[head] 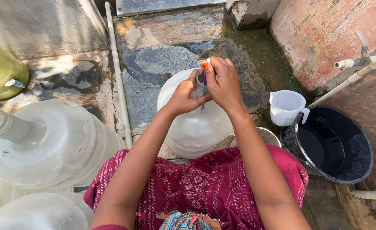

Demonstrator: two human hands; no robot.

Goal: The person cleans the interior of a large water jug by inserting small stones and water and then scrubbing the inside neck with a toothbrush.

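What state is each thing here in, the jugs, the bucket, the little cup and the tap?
Water jug: upright, left hand gripping its neck.
Brush: in right hand, pushed into the neck.
Lying jug: on its side, uncapped.
Black bucket: holds water.
Measuring cup: upright.
Tap: not running.

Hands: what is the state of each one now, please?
Left hand: closed around the water jug's neck.
Right hand: closed, holding a brush in the neck.

Big water jug (196,123) in the middle is clear, kinda milky. Brush handle (205,79) is purple with an orange tip. Skirt (205,187) is deep magenta with tiny white floral print. Bucket (358,149) is black, measuring cup (286,106) white, jug in the corner (0,70) green, wall (324,30) faded reddish.
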